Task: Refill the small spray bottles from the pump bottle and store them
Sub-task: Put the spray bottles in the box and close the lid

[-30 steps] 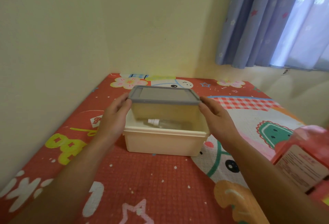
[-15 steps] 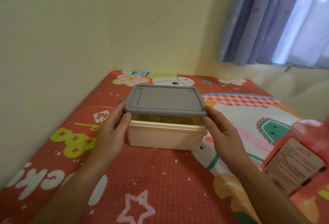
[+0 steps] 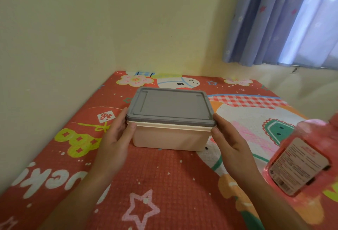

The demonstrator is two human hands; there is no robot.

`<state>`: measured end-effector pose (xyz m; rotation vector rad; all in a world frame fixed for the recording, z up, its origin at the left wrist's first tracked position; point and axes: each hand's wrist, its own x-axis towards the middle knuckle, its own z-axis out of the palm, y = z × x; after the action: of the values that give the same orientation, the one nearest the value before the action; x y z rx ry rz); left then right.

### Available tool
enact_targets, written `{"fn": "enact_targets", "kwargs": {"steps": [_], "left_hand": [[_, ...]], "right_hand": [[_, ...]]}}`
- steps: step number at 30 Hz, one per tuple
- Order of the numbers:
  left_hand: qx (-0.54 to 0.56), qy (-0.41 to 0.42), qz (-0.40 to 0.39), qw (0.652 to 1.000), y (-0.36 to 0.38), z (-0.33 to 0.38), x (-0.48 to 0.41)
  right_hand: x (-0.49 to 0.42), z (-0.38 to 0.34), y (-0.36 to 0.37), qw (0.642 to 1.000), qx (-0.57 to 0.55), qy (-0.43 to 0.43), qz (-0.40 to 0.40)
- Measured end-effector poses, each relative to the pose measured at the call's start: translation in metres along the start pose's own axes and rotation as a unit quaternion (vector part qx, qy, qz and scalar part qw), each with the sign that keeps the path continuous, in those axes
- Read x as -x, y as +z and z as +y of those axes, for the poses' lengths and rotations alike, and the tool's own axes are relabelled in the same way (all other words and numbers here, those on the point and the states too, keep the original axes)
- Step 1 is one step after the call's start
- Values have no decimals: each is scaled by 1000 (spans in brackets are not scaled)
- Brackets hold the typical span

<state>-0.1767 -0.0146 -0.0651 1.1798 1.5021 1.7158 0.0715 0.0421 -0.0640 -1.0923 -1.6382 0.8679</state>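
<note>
The grey lid (image 3: 171, 106), raised a second ago, now sits on the cream box (image 3: 169, 138), left hand (image 3: 117, 136) and right hand (image 3: 229, 139) grasping its ends, so storing looks finished.

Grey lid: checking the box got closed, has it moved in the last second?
Yes. The grey lid came down onto the cream box, closing the gap.
</note>
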Motion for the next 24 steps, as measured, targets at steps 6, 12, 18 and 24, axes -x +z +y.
{"fn": "enact_targets", "kwargs": {"steps": [6, 12, 18, 24], "left_hand": [[2, 13, -4, 1000, 1, 4, 9], [-6, 16, 5, 1000, 0, 1, 10], [-44, 2, 78, 996, 0, 5, -22], [-103, -31, 67, 992, 1, 7, -64]], "right_hand": [[5, -1, 1, 1000, 4, -15, 1], [7, -1, 0, 1000, 0, -9, 2], [-14, -10, -1, 994, -53, 33, 89], [-53, -18, 2, 991, -60, 88, 83]]}}
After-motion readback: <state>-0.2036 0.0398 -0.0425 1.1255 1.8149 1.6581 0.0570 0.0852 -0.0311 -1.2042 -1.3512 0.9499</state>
